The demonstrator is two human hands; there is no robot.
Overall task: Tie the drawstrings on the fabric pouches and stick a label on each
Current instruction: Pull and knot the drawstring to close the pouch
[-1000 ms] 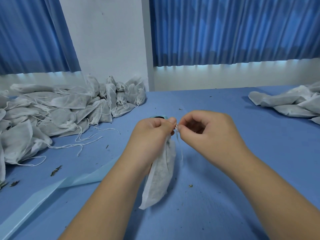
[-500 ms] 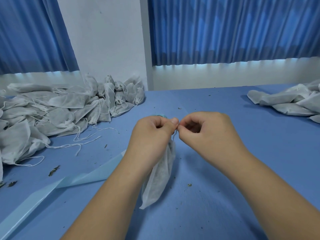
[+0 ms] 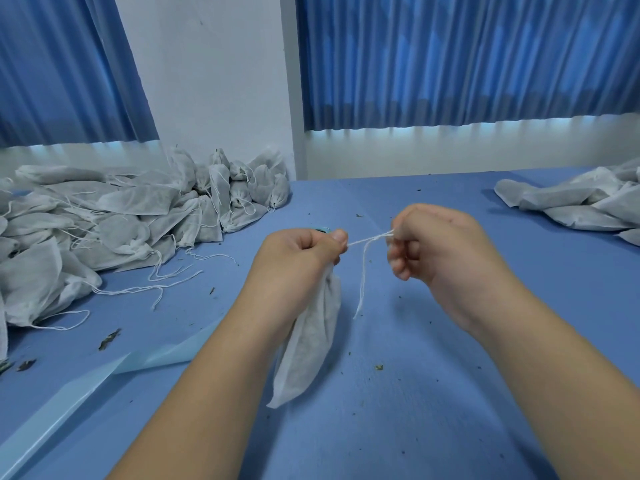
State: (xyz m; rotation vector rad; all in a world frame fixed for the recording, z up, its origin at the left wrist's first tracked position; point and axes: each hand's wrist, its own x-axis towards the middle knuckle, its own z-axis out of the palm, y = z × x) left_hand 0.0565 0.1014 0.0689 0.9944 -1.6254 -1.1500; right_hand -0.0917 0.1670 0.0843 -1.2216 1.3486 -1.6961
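My left hand [image 3: 298,258] grips the gathered neck of a white fabric pouch [image 3: 308,344], which hangs down from it to the blue table [image 3: 415,393]. My right hand [image 3: 433,244] pinches the white drawstring [image 3: 367,240], stretched taut between the two hands. A loose end of the string dangles below, midway between them. A small teal object peeks out just behind my left hand; I cannot tell what it is.
A large pile of white pouches with trailing strings [image 3: 114,223] fills the table's left side. A smaller heap of flat pouches [image 3: 581,202] lies at the far right. A light blue strip [image 3: 86,396] lies at the lower left. Dark crumbs dot the table.
My right hand has pulled away to the right, drawing the string out taut. Before, both hands' fingertips met at the pouch's neck.
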